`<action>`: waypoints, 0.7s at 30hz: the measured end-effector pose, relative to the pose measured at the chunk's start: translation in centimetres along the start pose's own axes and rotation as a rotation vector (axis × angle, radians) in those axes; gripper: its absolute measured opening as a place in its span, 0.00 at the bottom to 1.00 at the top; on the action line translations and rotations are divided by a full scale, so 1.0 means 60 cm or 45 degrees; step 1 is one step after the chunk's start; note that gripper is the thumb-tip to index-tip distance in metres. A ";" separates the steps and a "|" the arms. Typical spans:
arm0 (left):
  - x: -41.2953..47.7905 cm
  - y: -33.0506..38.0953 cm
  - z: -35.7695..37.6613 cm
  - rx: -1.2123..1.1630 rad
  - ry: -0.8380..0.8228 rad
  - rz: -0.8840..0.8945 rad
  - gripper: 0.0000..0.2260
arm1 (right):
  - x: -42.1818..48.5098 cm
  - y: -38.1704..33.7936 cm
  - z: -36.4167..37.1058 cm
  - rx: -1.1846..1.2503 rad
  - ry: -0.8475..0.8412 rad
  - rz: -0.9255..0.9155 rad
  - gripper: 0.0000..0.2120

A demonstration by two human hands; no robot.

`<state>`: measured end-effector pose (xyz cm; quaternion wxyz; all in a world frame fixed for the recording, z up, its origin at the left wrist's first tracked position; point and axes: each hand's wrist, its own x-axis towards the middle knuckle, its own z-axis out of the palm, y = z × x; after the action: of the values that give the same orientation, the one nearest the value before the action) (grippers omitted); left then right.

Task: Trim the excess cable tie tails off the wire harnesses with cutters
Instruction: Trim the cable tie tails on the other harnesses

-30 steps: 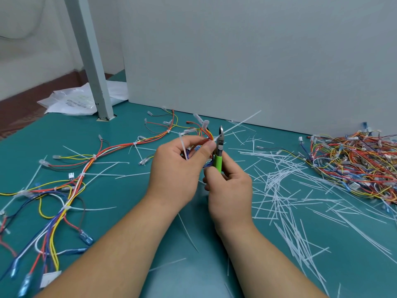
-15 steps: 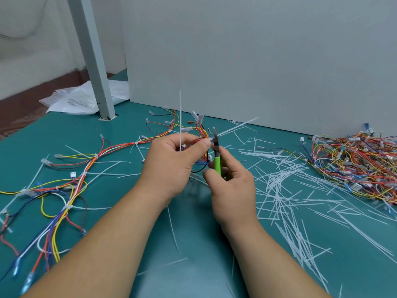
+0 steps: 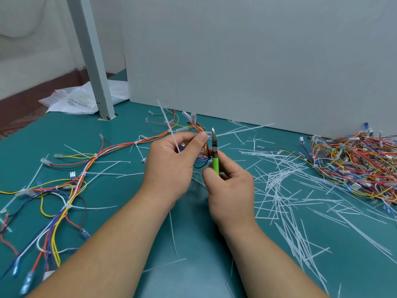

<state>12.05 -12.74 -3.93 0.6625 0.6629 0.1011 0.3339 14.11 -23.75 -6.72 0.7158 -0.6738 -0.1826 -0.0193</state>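
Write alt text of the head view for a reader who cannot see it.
A left hand grips a wire harness with a tie tail sticking up; the right hand holds green-handled cutters beside it. Cut tails litter the teal table.

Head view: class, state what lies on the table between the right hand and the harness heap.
Loose white tie tails litter the table between the right hand and harness heap, shown in the head view.

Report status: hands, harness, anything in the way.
Left hand grips harness, tie tail sticking up uncut. Right hand holds cutters, blades up beside left thumb. That thumb sits between blades and tail.
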 end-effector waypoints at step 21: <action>0.002 0.002 -0.004 -0.038 -0.059 -0.035 0.07 | 0.000 -0.003 -0.001 0.039 -0.097 -0.006 0.17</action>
<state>11.96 -12.51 -3.79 0.6789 0.6592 0.0897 0.3107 14.08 -23.82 -6.57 0.7184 -0.6625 -0.2118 0.0074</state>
